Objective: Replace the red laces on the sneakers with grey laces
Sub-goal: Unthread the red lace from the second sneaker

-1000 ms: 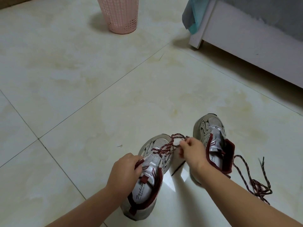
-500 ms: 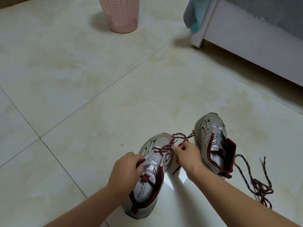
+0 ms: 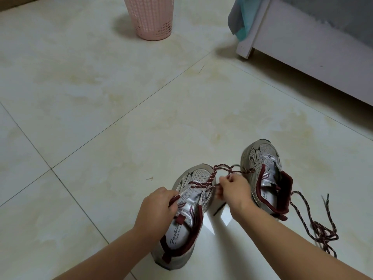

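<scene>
Head view: low in the frame, right of centre, two grey sneakers stand on the tiled floor (image 3: 101, 118), the left sneaker (image 3: 187, 211) held at its tongue by the left hand (image 3: 155, 207), whose grip is closed on the shoe. The right hand (image 3: 234, 190) pinches a strand of the red lace (image 3: 203, 183) threaded through that shoe's lower eyelets. The right sneaker (image 3: 262, 174) stands unlaced, with a loose red lace (image 3: 314, 225) piled at lower right; a pink basket (image 3: 150, 17) and a white bed frame (image 3: 302, 47) sit along the top.
</scene>
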`<state>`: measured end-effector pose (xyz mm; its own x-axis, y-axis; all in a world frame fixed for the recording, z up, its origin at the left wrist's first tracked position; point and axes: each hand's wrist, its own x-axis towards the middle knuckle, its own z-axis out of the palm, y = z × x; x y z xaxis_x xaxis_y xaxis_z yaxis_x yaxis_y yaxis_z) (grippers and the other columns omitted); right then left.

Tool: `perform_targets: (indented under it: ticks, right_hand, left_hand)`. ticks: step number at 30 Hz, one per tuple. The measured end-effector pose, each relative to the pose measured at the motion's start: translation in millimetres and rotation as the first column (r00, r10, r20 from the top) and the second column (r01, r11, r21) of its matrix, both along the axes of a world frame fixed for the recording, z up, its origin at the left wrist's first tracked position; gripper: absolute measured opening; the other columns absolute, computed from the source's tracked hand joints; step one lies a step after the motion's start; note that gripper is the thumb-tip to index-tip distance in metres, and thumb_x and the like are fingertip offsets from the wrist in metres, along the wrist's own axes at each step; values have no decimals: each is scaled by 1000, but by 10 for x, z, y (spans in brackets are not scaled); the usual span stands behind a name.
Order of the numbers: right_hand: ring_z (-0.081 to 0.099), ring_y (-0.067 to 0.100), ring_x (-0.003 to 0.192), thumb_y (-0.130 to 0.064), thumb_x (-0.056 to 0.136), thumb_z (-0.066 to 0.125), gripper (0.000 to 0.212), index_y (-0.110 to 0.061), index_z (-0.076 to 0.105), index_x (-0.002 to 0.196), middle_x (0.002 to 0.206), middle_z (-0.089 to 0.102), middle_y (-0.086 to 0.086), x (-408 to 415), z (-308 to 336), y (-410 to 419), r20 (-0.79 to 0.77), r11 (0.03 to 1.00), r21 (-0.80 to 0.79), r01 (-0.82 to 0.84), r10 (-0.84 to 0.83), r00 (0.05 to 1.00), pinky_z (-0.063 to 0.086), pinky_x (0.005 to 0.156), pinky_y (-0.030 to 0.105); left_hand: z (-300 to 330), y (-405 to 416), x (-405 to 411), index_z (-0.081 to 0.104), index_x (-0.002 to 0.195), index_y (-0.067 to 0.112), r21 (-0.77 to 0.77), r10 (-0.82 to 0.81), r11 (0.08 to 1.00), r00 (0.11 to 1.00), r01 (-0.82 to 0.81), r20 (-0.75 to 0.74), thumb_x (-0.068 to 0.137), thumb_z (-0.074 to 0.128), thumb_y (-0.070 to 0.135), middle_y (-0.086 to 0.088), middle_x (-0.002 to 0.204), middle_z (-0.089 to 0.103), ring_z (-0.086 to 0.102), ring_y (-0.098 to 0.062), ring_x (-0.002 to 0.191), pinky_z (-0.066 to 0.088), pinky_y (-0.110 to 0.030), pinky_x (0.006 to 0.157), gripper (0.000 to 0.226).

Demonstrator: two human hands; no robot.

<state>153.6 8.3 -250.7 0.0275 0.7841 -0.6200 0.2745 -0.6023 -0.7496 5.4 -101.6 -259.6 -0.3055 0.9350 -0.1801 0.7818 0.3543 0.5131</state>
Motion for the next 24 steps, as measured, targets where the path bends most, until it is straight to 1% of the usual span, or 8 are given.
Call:
perform_targets:
  ticks: [2, 6, 11, 14, 16, 20, 22, 24]
  right_hand:
    - [48, 14, 36, 1, 92, 45, 27, -10, 37, 68, 56, 51, 9, 48, 47, 83, 20, 994, 66, 91, -93, 995, 45, 37, 23]
    - [46, 10, 29, 2, 90, 44, 29, -12, 32, 68, 62, 54, 13, 71, 90, 145, 10, 967, 195, 166, -171, 985, 46, 43, 31]
    - [58, 29, 60, -10, 91, 47, 24, -15, 39, 69, 65, 58, 10, 149, 175, 402, 165, 905, 376, 197, -274, 947, 49, 67, 41]
    - [57, 27, 72, -16, 86, 59, 14, -10, 51, 77, 76, 61, 13, 170, 139, 409, 334, 955, 262, -140, 46, 942, 44, 70, 36]
    - [55, 26, 70, -20, 82, 67, 17, -12, 52, 80, 78, 61, 11, 126, 86, 282, 344, 929, 145, -340, 275, 898, 43, 67, 33]
    - [56, 21, 73, -27, 79, 69, 21, -21, 50, 87, 69, 54, -7, -42, 55, 37, 490, 711, 163, -684, 544, 681, 41, 64, 29]
    - [57, 20, 79, -28, 82, 65, 13, -22, 57, 89, 77, 59, -6, -141, 64, -14, 529, 578, 157, -801, 636, 563, 43, 68, 29]
    - [57, 21, 85, -23, 84, 61, 5, -20, 58, 87, 86, 63, -3, -207, 55, -12, 572, 517, 132, -846, 657, 491, 43, 70, 30]
  left_hand:
    - [-4, 1, -2, 61, 114, 27, -3, 2, 1000, 1000, -2, 2, 89, 48, 23, 4, 96, 58, 54, -12, 91, 29, -15, 68, 28]
    - [-1, 4, -2, 60, 116, 28, -8, 3, 1000, 1000, -3, 11, 89, 48, 24, 5, 98, 58, 54, -12, 93, 30, -15, 70, 29]
    - [-5, -2, -14, 61, 113, 28, -11, -2, 1000, 1000, 2, 1, 89, 48, 23, 5, 96, 58, 54, -11, 91, 28, -15, 67, 28]
    - [-10, 4, -6, 61, 113, 27, -14, 2, 1000, 1000, -2, 6, 89, 48, 23, 4, 97, 59, 55, -13, 92, 33, -17, 71, 28]
    - [-8, 6, 0, 61, 112, 26, -15, 3, 1000, 1000, -3, 7, 88, 49, 23, 4, 96, 59, 55, -13, 91, 34, -18, 72, 27]
    - [-3, 5, 2, 62, 109, 26, -22, -4, 1000, 1000, 4, -3, 88, 48, 24, 4, 95, 58, 54, -12, 89, 33, -17, 69, 25]
    - [-2, 10, 5, 62, 109, 27, -28, -9, 1000, 1000, 9, -8, 89, 48, 25, 5, 94, 57, 54, -12, 89, 33, -18, 70, 24]
    - [-1, 11, 4, 61, 109, 28, -33, -9, 999, 1000, 9, -3, 89, 48, 25, 5, 93, 57, 54, -12, 89, 33, -18, 69, 25]
